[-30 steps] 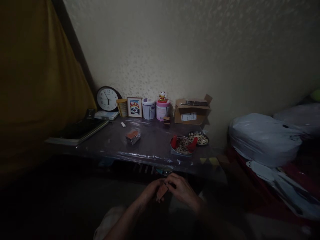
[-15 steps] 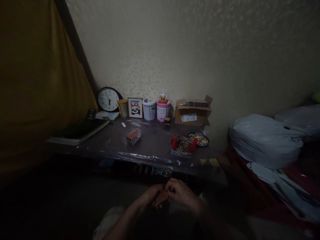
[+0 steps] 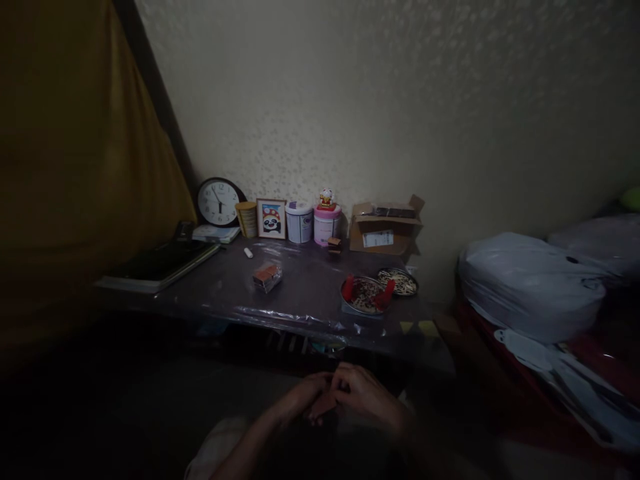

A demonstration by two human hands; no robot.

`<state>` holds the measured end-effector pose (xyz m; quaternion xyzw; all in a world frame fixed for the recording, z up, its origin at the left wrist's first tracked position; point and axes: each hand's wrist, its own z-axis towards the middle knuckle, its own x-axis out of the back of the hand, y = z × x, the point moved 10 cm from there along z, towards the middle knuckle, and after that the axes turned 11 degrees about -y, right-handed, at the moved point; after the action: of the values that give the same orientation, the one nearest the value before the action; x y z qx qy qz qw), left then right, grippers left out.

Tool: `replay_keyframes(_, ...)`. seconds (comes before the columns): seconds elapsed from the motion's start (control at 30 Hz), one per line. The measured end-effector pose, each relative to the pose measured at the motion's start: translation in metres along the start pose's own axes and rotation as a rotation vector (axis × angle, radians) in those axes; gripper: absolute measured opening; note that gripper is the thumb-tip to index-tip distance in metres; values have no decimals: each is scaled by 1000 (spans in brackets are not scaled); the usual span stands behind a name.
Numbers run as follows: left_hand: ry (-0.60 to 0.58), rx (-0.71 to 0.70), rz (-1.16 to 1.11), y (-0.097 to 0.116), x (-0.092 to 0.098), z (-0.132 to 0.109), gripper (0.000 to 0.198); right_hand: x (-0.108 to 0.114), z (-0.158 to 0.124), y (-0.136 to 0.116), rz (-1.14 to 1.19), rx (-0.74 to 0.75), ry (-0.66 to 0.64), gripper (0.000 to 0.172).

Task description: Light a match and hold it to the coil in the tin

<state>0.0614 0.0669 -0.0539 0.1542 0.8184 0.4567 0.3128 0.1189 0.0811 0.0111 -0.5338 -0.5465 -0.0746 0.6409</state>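
Box (image 3: pixel 325 402) half hidden behind dim, shadowed fingers (image 3: pixel 343 383)

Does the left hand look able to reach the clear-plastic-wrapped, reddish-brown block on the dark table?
Probably yes: only the table's front edge seems to lie between the left hand and the wrapped block, though that hand holds a small reddish-brown piece.

The room is dim. A gray wall (image 3: pixel 475 120) with a spotty pattern stands at the back. A big yellow curtain (image 3: pixel 60 153) hangs down on the left. The dark tabletop (image 3: pixel 307 287) has a shiny, see-through cover and stands close to the wall. Down below it, everything is very dark.
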Motion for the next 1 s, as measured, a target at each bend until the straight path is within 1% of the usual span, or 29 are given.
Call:
replay_keyframes(0.13,53,-22,67,1,7,-1,39,4,-2,-4,3,16,22,10)
replay_keyframes(0.27,72,-26,114,0,13,4,41,6,-3,-10,6,20,27,11)
replay_keyframes(0.4,77,-39,148,-5,19,10,44,5,-3,-8,-17,8,24,8)
replay_keyframes(0.53,77,-71,172,-7,24,13,48,3,-3,-7,-22,34,32,5)
replay_keyframes(0.67,66,-123,193,-1,23,11,45,1,-3,-4,17,38,39,2)
replay_keyframes(0.8,47,-160,215,6,21,6,41,-2,0,1,47,14,39,9)
replay_keyframes(0.93,42,-180,234,10,18,1,42,-2,3,4,71,9,43,4)
replay_keyframes(1.0,40,-181,244,11,16,-2,42,-1,3,3,62,16,46,7)
